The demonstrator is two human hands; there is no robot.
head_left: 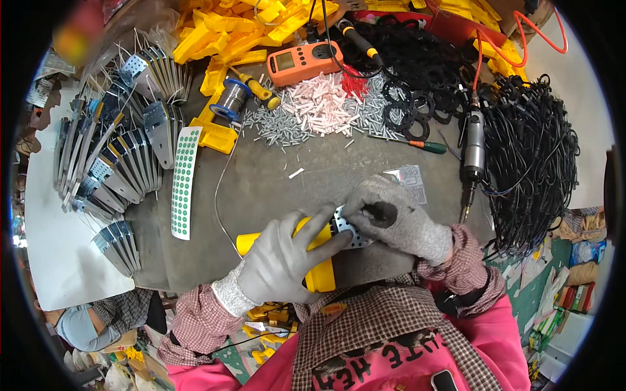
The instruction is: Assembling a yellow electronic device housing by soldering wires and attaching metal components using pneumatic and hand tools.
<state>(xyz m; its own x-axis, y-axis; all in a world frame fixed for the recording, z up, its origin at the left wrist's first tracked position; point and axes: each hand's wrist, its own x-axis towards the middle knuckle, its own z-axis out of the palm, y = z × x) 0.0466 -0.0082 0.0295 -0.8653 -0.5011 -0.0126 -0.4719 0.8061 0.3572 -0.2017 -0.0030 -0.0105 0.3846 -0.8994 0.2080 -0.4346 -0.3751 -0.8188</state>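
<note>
My left hand (277,257), in a grey glove, is closed over a yellow plastic housing (320,277) at the near edge of the table. Its fingers reach across the top of the housing. A silvery perforated metal plate (355,238) sticks out from the housing's right side. My right hand (394,215), also gloved with a dark patch on it, has its fingers pinched at the plate's upper edge. Whether a small part is between those fingertips is hidden. A clear printed plastic piece (412,182) lies just beyond the right hand.
Behind are heaped screws (277,125), pale pink plugs (319,101), black rings (417,111), an orange multimeter (304,63) and a solder spool (231,99). To the right lie a power screwdriver (475,146) and black cables (528,163). Leftward are a green-dot sticker sheet (185,182) and stacked metal plates (124,169).
</note>
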